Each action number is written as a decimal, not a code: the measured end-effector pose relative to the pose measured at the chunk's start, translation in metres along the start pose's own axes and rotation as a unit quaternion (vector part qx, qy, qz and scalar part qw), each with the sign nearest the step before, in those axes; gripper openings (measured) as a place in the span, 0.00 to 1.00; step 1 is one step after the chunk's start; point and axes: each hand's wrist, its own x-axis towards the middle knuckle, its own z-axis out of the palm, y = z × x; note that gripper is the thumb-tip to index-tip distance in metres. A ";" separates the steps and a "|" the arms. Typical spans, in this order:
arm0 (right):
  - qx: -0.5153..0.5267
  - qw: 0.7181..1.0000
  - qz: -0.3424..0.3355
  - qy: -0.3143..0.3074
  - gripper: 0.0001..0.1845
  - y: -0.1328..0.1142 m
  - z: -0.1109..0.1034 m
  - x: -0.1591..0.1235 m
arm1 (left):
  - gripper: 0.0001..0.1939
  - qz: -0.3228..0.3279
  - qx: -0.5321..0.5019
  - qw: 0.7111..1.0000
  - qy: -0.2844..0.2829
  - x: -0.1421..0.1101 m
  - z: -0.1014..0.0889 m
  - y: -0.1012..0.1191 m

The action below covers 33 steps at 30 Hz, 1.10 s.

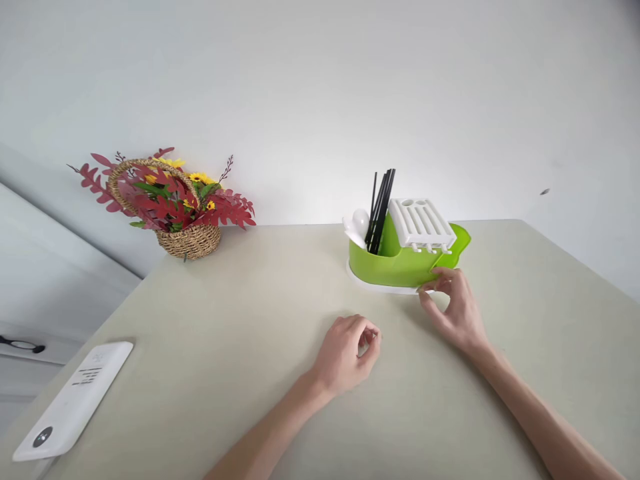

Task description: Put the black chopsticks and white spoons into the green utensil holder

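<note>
A green utensil holder [373, 265] with a white slotted top [425, 223] stands on a white base tray [383, 288] toward the back of the table. Black chopsticks [383, 210] and white spoons [358, 227] stick up from its left end. My right hand [453, 310] is at the holder's front right, thumb and fingers pinched at its lower edge by the tray rim; how firm the hold is cannot be seen. My left hand [347, 353] rests nearer to me, fingers curled toward the thumb, with nothing visible in it.
A wicker basket [193, 241] of red leaves and yellow flowers sits at the back left of the table [225, 353]. On the left edge lies a flat white device [83, 393] with a dark round spot. A pale wall [300, 100] rises behind the table.
</note>
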 end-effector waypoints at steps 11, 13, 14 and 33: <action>0.062 0.994 -0.081 -0.036 0.11 -0.036 0.006 -0.013 | 0.03 -0.006 -0.001 1.000 -0.002 0.001 -0.001 0.002; 0.067 0.993 -0.091 -0.037 0.10 -0.040 0.008 -0.014 | 0.03 -0.006 0.001 1.000 -0.002 0.002 -0.001 0.002; 0.066 0.993 -0.095 -0.037 0.10 -0.042 0.008 -0.015 | 0.03 -0.007 0.001 1.000 -0.001 0.002 -0.001 0.002; -0.027 0.984 -0.170 0.040 0.10 -0.056 0.015 -0.021 | 0.03 -0.014 -0.007 1.000 0.013 0.003 0.000 0.000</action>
